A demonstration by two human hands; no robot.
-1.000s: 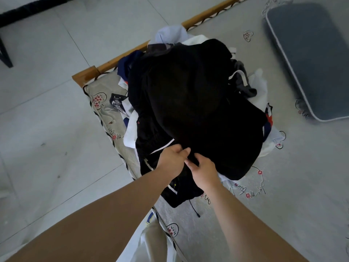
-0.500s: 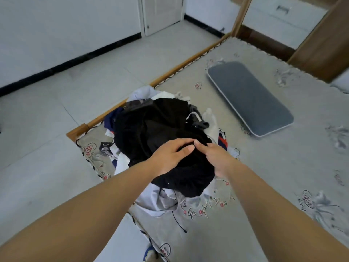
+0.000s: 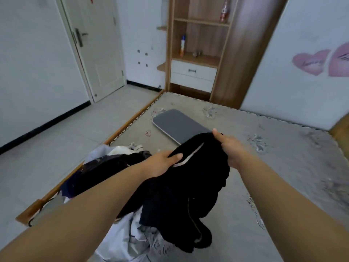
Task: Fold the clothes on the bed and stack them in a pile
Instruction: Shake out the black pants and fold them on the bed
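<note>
The bed (image 3: 283, 167), covered in a grey patterned sheet, fills the right and lower view. A heap of clothes (image 3: 117, 163) lies at its left edge by the wooden frame. A grey pillow (image 3: 177, 125) rests flat further up the bed. Above the heap, a black garment (image 3: 188, 195) hangs bunched between 2 hands: the left hand (image 3: 162, 163) grips its upper edge, and the right hand (image 3: 230, 148) clutches the opposite corner.

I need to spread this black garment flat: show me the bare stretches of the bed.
Bare mattress lies right of the black garment, out to the bed's right edge, and beyond the grey pad toward the wardrobe. The near-left corner is crowded by the clothes heap.
</note>
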